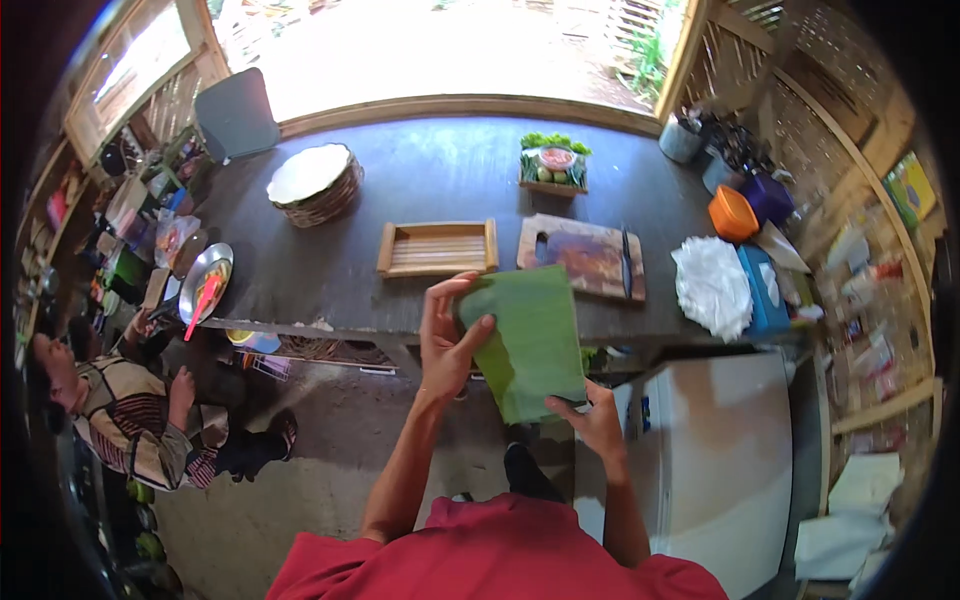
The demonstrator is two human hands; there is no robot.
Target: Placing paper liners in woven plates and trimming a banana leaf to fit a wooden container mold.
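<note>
A green rectangular piece of leaf, which looks like cut banana leaf (525, 341), is held up in front of me between both hands. My left hand (450, 337) grips its left side, thumb on the near face and fingers behind. At the lower right corner, my right hand (596, 416) pinches it with the thumb in front. Just beyond the leaf, a shallow slatted wooden tray (437, 249) lies on the dark tabletop (442, 172). To its right is a stained wooden cutting board (589, 255) with a dark knife (627, 262) lying across its right side.
A small wooden box of greens and limes (555, 169) stands farther back. Leaf-lined wicker plates (315, 184) are stacked left, near a metal pan (206, 285). White plastic (712, 285) and an orange container (733, 213) sit right. A white freezer (720, 450) stands below; a person (135, 420) is at left.
</note>
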